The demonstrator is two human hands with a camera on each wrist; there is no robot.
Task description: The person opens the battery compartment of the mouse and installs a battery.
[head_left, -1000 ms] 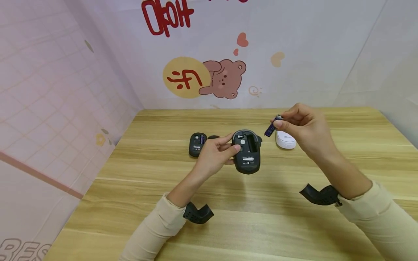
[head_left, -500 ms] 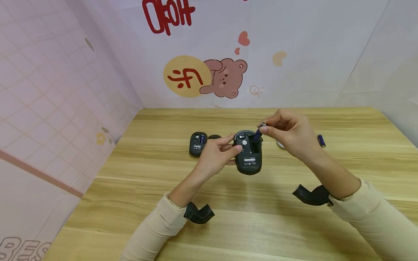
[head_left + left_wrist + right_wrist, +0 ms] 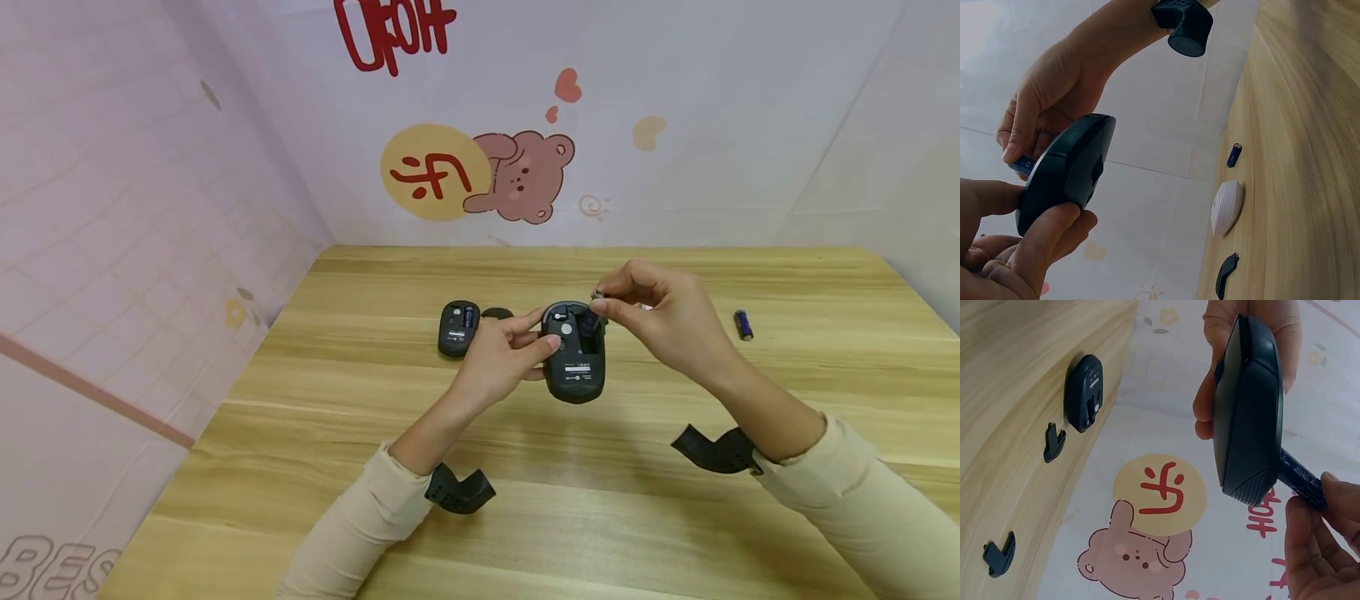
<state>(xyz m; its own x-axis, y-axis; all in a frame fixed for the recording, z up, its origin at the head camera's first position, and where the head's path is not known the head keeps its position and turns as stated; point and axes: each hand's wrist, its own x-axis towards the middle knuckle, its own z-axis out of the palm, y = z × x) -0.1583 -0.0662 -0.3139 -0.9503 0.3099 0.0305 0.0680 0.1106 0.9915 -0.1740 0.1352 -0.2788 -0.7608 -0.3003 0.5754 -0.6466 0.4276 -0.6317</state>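
While black mouse (image 3: 576, 379) in left fingers' (image 3: 525, 320) grip, blue battery (image 3: 1299, 478) in right fingers' (image 3: 1299, 526) pinch

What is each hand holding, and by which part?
The left hand holds the mouse by one side; the right hand pinches the battery by its outer end.

Wood table (image 3: 585, 517); upturned black mouse (image 3: 456, 340); blue battery (image 3: 743, 325); covers (image 3: 1052, 450); white object (image 3: 1229, 208)
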